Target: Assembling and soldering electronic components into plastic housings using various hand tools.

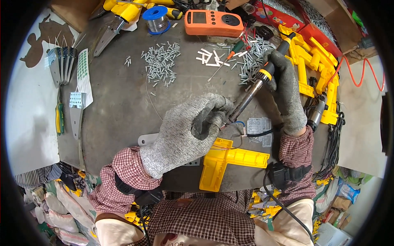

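Note:
My right hand (285,82), in a grey glove, is wrapped round a soldering iron (251,96) with a black handle, a yellow band and a long metal barrel. The barrel slants down to the left, its tip beside the fingertips of my left hand (191,125). That hand, gloved too, is closed in a pinch; what it holds is mostly hidden by the fingers. A thin blue wire (241,122) and a black cable (260,134) lead away from this spot. Just below rests a yellow plastic housing half (223,162), its hollow side up.
Screws (162,61) lie in heaps farther back, near a screwdriver (225,61) and white strips. Behind them stand a solder spool (156,20) and an orange multimeter (213,22). Yellow housings (314,61) pile up at right; metal blades (76,115) and a green-handled tool (60,118) lie left.

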`<state>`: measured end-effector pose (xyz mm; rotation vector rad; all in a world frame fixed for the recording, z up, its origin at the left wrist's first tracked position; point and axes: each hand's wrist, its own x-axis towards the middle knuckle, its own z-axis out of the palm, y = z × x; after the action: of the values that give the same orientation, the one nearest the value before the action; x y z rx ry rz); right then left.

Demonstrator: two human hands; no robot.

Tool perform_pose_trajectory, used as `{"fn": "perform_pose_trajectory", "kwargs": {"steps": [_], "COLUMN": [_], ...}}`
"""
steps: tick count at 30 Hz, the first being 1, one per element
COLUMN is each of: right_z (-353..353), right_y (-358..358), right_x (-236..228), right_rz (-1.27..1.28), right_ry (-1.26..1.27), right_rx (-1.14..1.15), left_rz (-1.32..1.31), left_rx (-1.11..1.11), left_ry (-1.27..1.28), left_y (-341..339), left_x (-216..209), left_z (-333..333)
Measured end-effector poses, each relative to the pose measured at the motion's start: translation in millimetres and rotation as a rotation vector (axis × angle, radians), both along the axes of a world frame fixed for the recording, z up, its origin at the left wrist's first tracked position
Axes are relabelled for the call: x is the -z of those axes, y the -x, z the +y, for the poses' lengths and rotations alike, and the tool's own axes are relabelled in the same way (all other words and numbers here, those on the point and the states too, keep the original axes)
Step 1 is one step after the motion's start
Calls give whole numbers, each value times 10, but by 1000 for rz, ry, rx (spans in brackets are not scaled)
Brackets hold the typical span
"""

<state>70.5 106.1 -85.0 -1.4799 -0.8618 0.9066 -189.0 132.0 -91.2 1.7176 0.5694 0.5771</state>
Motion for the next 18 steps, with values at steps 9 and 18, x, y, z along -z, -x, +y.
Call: {"fn": "perform_pose_trajectory", "kwargs": {"steps": [9, 18], "right_z": [-176, -257], "right_y": [-134, 191], "right_x": [-124, -307], "right_rz": [134, 53], "right_ry": [-100, 68], "right_rx": [63, -12], "left_rz": [-15, 100], "left_rx": [-28, 54], "left_ry": [-330, -418], "left_y": [196, 110], "left_x": [-144, -229], "left_z": [-194, -293]}}
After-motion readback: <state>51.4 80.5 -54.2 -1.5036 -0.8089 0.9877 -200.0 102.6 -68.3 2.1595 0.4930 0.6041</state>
